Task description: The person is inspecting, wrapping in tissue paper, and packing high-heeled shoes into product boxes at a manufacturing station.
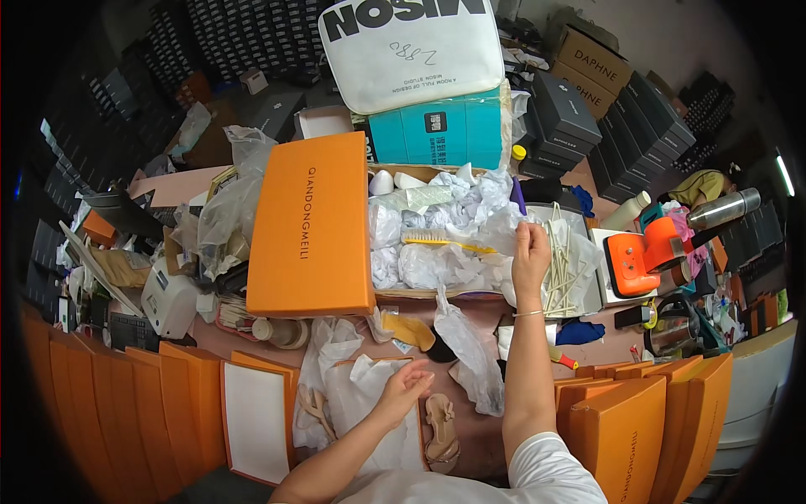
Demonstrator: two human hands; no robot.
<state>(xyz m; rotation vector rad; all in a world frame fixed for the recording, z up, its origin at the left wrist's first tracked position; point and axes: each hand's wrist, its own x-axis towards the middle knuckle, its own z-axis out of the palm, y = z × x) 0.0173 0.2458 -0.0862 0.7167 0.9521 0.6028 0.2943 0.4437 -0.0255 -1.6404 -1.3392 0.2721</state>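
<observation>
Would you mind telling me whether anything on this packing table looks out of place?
Yes: a beige sandal lies loose on the table beside the open box under the left hand, not inside it. A yellow brush also lies on the crumpled tissue paper near the right hand.

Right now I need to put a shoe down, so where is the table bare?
Only a pink strip of table between the beige sandal and the right forearm. Elsewhere crowded: orange lid, tissue-filled box, plastic bags.

White sleeve [550, 470], thin wrist bangle [528, 313]
</observation>
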